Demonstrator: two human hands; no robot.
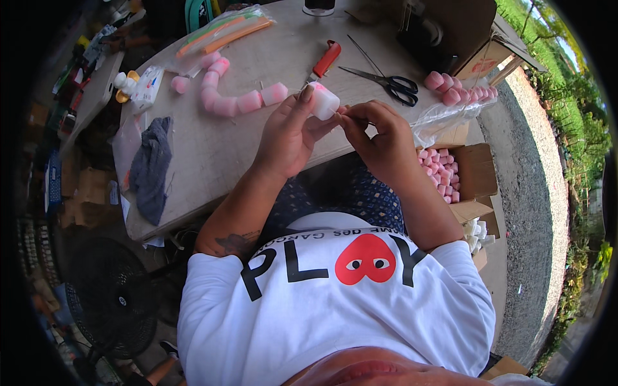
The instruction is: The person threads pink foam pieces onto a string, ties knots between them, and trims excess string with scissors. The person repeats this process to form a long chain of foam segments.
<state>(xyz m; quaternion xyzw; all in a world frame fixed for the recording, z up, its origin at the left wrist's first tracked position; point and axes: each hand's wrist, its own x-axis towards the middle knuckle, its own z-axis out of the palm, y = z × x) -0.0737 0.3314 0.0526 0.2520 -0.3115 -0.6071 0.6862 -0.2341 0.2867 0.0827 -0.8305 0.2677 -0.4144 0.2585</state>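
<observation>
You are at an outdoor home workbench: a worn tabletop (212,154) beside a gravel path (534,193) and grass (566,96), crowded with scissors (386,82), cardboard boxes (473,170) of pink foam pieces (441,172), and a floor fan (112,296) below.

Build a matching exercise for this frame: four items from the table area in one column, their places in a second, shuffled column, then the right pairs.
Things:
1. black-handled scissors
2. grey cloth
3. red-handled knife
4. white foam cylinder

Places:
A. at the table's left edge, partly on a clear bag
B. held in the fingertips of the left hand, with the right hand touching it
C. flat on the table just beyond the right hand
D. beyond the left hand's fingers, blade end toward them

Pairs: 1-C, 2-A, 3-D, 4-B
</observation>
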